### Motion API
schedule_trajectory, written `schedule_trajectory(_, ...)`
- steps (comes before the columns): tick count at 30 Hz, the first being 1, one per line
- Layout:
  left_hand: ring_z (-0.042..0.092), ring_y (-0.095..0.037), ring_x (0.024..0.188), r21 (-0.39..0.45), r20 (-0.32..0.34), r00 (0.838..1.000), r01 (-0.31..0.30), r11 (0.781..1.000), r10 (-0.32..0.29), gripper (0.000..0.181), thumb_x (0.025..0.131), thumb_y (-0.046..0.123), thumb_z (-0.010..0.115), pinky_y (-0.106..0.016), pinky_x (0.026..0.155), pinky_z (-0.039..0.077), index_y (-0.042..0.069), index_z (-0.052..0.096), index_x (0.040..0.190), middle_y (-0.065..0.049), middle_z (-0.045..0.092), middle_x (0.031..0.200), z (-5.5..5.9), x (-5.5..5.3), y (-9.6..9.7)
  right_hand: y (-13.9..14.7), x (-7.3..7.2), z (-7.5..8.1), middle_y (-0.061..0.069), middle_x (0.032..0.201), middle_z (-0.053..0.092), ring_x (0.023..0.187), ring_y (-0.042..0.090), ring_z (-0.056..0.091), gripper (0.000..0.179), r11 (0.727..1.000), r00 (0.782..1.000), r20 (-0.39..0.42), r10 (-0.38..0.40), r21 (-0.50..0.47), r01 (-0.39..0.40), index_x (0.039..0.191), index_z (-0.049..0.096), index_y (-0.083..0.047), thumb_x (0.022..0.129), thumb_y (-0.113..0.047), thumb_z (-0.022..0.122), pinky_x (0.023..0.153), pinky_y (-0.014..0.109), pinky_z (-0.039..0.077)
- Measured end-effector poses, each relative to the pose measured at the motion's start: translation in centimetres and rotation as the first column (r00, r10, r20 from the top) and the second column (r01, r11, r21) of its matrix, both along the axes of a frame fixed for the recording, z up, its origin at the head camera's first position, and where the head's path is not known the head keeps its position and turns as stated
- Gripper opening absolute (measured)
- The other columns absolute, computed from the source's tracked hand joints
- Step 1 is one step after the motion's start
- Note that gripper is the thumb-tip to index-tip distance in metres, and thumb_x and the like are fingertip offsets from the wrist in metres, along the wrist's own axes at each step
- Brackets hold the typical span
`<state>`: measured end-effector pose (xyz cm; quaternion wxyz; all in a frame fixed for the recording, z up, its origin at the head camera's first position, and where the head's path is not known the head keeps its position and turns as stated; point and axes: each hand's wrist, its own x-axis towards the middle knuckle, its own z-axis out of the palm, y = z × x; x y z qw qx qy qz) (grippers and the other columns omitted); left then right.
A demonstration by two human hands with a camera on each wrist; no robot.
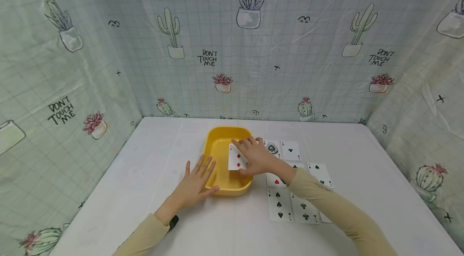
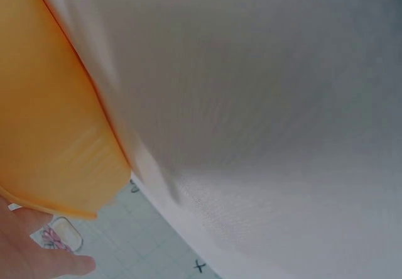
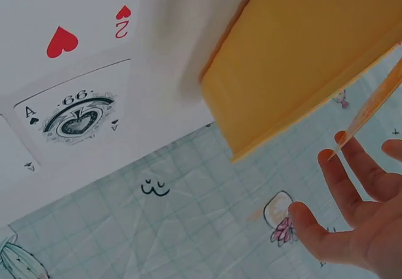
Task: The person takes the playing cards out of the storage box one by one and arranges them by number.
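A diamond playing card is held by my right hand above the yellow tray. The right wrist view catches this card nearly edge-on at the fingertips; part of its face is hidden by the hand in the head view. My left hand, its fingers spread and straight, is at the tray's near left rim. Only part of that hand shows beside the tray wall in the left wrist view.
Several face-up cards lie right of the tray, among them an ace of spades, a club ace, a three of spades and a two of hearts. My right forearm covers some. A patterned curtain surrounds the white table.
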<state>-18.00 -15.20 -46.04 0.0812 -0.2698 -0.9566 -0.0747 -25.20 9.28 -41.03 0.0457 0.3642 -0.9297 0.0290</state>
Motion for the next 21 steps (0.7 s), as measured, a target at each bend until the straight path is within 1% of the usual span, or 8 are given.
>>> schedule_trajectory(5, 0.01, -0.033, 0.138, 0.004, 0.004, 1.0, -0.002, 1.0, 0.002, 0.077, 0.085, 0.059, 0.039, -0.067, 0.099, 0.014, 0.012, 0.019, 0.143, -0.009, 0.018, 0.15, 0.0, -0.1, 0.0, 0.9, 0.4, 0.4, 0.007, 0.127, 0.044, 0.113, 0.026, 0.037, 0.089, 0.999, 1.0, -0.009, -0.001, -0.043, 0.001, 0.141, 0.025, -0.014, 0.069, -0.048, 0.065, 0.095, 0.053, 0.028)
schedule_trajectory(8, 0.008, -0.032, 0.139, 0.0, 0.003, 1.0, -0.002, 1.0, 0.002, 0.078, 0.085, 0.06, 0.038, -0.067, 0.099, 0.014, 0.012, 0.018, 0.143, -0.008, 0.017, 0.15, -0.2, -0.1, 0.0, 1.6, 0.9, 0.7, 0.007, 0.129, 0.043, 0.114, 0.027, 0.036, 0.09, 0.998, 1.0, -0.004, 0.002, -0.06, -0.003, 0.142, 0.024, -0.015, 0.069, -0.047, 0.066, 0.096, 0.053, 0.026)
schedule_trajectory(10, 0.007, -0.032, 0.139, -0.003, 0.005, 1.0, -0.003, 1.0, 0.003, 0.078, 0.085, 0.06, 0.038, -0.067, 0.1, 0.014, 0.012, 0.018, 0.143, -0.008, 0.017, 0.15, -0.3, -0.1, 0.0, 2.0, 1.3, 0.9, 0.006, 0.13, 0.042, 0.115, 0.026, 0.035, 0.09, 0.998, 1.0, -0.015, 0.005, -0.065, -0.006, 0.142, 0.023, -0.015, 0.069, -0.046, 0.066, 0.097, 0.054, 0.026)
schedule_trajectory(17, 0.007, -0.033, 0.139, 0.0, 0.014, 1.0, 0.0, 1.0, 0.0, 0.078, 0.085, 0.06, 0.038, -0.067, 0.1, 0.011, 0.012, 0.017, 0.143, -0.008, 0.015, 0.151, -0.4, -0.2, -0.1, 3.8, 2.5, 1.4, 0.004, 0.129, 0.044, 0.113, 0.024, 0.038, 0.093, 0.997, 0.995, -0.101, 0.01, -0.072, -0.018, 0.142, 0.023, -0.015, 0.067, -0.052, 0.065, 0.094, 0.051, 0.03)
schedule_trajectory(21, 0.007, -0.032, 0.139, 0.005, 0.007, 1.0, 0.005, 1.0, -0.005, 0.078, 0.086, 0.059, 0.038, -0.067, 0.1, 0.011, 0.011, 0.017, 0.143, -0.008, 0.015, 0.15, -0.4, -0.2, -0.1, 4.9, 3.3, 1.4, 0.003, 0.127, 0.045, 0.111, 0.023, 0.039, 0.094, 0.996, 0.992, -0.124, 0.012, -0.085, -0.022, 0.142, 0.023, -0.016, 0.066, -0.052, 0.066, 0.091, 0.051, 0.032)
